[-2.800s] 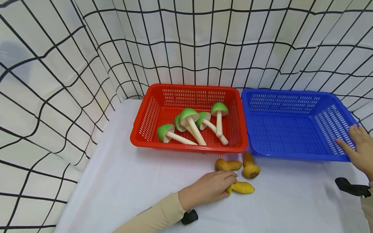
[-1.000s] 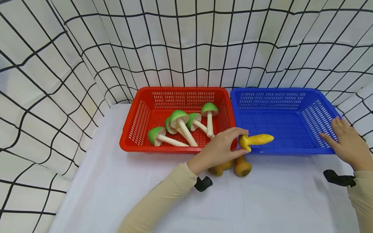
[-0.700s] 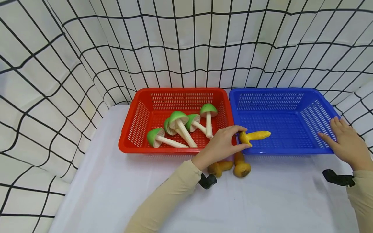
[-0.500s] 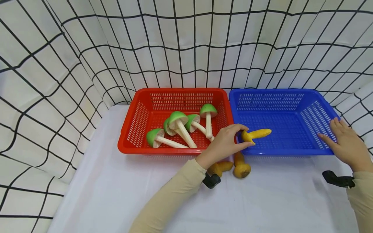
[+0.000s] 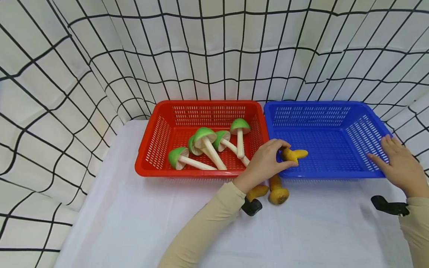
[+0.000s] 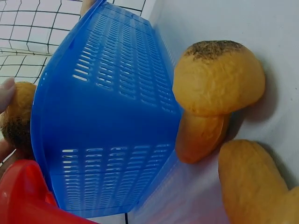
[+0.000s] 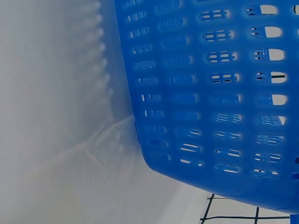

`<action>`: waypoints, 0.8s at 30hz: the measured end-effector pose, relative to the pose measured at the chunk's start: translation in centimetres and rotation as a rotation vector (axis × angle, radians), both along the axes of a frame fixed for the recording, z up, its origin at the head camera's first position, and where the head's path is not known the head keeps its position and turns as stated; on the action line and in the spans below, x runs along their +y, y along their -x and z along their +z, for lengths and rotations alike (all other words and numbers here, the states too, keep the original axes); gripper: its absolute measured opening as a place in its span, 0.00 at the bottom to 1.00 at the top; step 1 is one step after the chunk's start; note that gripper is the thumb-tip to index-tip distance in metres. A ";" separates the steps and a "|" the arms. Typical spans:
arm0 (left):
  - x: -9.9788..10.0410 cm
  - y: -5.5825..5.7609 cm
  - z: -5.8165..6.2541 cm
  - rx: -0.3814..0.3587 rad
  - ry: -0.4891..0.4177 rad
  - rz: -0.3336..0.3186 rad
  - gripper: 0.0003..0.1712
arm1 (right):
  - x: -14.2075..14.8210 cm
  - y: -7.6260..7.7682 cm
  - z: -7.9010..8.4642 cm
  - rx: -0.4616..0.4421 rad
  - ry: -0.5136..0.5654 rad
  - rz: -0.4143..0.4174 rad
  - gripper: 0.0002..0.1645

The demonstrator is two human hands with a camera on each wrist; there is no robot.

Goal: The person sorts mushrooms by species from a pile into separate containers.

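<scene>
My left hand [image 5: 263, 160] pinches a yellow toy mushroom [image 5: 289, 154] by its cap between thumb and fingers. The mushroom is over the front left corner of the blue basket [image 5: 325, 174], its stem pointing right; in the left wrist view its dark-topped cap [image 6: 21, 112] shows just beyond the rim. At the other end, my right hand [image 5: 400, 163] rests on the basket's right rim with straight fingers. Two more yellow mushrooms lie on the white cloth before the baskets: one [image 5: 278, 193] in plain sight, the other [image 5: 258, 191] partly covered by my left wrist.
Left of the blue basket and touching it stands a red basket [image 5: 184, 173] with several green-capped mushrooms [image 5: 205, 137]. A black-lined net [image 5: 214, 56] over white cloth rises behind and along the left. White cloth [image 5: 134, 216] covers the table.
My left hand has lifted the yellow mushroom off the cloth and carried it up and right over the blue basket. Lately it has edged further right, the mushroom turning in its grip. The right hand stays put.
</scene>
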State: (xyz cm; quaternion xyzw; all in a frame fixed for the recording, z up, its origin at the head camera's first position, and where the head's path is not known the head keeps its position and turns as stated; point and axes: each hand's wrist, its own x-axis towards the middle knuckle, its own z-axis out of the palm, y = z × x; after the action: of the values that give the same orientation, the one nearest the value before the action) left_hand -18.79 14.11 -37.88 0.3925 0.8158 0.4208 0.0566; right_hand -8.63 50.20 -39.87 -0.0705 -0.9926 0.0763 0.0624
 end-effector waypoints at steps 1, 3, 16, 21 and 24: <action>0.0 0.0 0.0 -0.002 0.005 0.002 0.28 | 0.0 0.0 0.0 0.002 0.000 0.001 0.52; 0.0 0.0 0.0 -0.010 0.016 0.000 0.28 | 0.0 0.0 0.0 0.007 -0.002 0.004 0.52; -0.6 0.0 -0.5 -0.059 -0.105 0.030 0.20 | 0.1 -0.1 -0.2 0.016 0.007 0.005 0.51; -1.5 -0.1 -0.1 -0.050 -0.227 0.039 0.16 | 0.2 -0.1 -0.2 0.016 0.005 0.005 0.52; -2.2 -0.5 0.2 -0.034 -0.258 0.022 0.16 | 0.2 -0.1 -0.1 0.012 0.006 0.003 0.51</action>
State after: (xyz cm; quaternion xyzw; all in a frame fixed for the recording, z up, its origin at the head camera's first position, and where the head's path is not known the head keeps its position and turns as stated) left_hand -18.32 11.90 -37.64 0.3803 0.7583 0.5293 0.0147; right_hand -8.54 50.45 -39.99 -0.0686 -0.9921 0.0797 0.0681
